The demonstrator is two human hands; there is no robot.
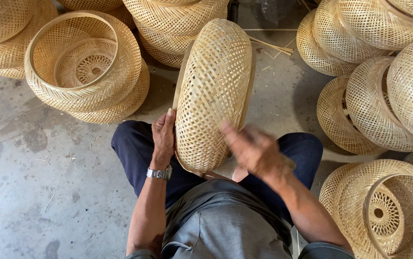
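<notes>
A round woven bamboo basket (213,91) stands on its edge between my knees, its domed side facing right. My left hand (163,136) grips its rim on the left side, thumb pointing up along the rim; a metal watch (160,173) sits on that wrist. My right hand (254,148) is blurred, held just off the basket's lower right side with the fingers spread and nothing in it. I sit on the floor in dark blue trousers (134,148) and a grey shirt.
Similar woven baskets lie all around: a stack with open rims at upper left (84,64), more at the top middle (175,24), a pile along the right (384,91), one at lower right (384,211). Loose bamboo strips (271,45) lie on the stained concrete floor (34,182).
</notes>
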